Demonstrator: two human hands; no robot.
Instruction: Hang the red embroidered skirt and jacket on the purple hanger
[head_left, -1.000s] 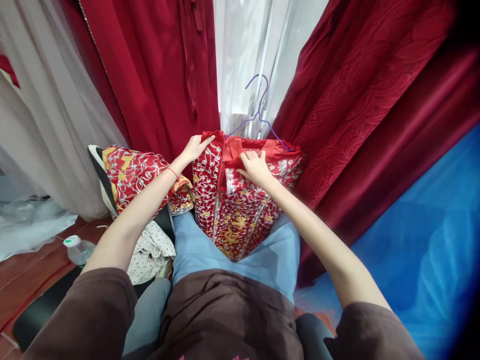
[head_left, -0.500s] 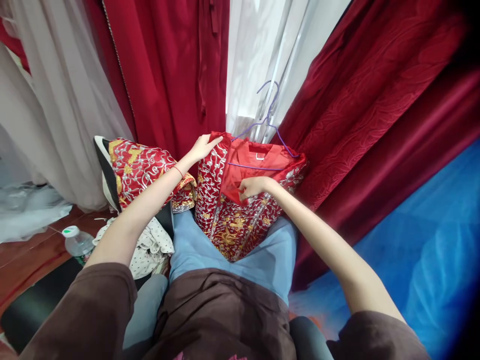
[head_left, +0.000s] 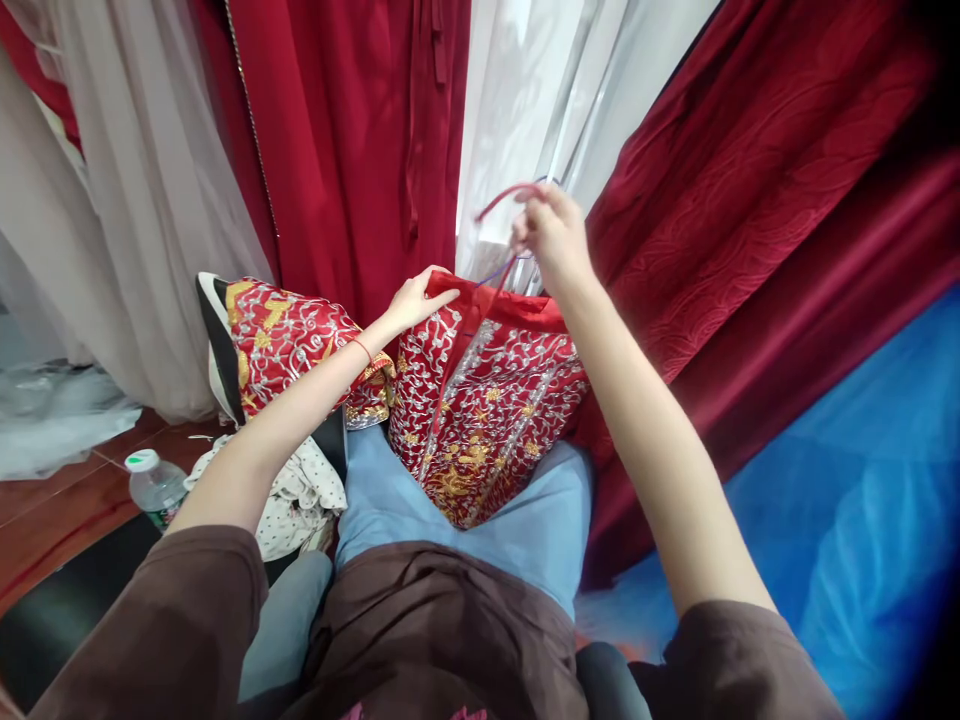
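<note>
Now, landmark: embroidered red jacket point(head_left: 484, 420), lying folded on the person's lap, collar end away from the body.
Key relation: hanger hook point(head_left: 504, 196) stands straight above the jacket's collar; the jacket hangs down from there toward the knees, long axis running collar to hem, toward the person.
Right hand point(head_left: 553, 232): above the collar, fingers pinched shut on the hanger hook, nearer to it than the other hand.
Left hand point(head_left: 417, 298): at the jacket's left collar corner, fingers curled on the fabric edge.
Look: bright red cloth, dense silver scrolls, gold motifs lower down, plain red lining at the collar.
Beside the jacket: a matching embroidered piece point(head_left: 289, 345) to its left; water bottle point(head_left: 152, 487) further left, on the floor.
</note>
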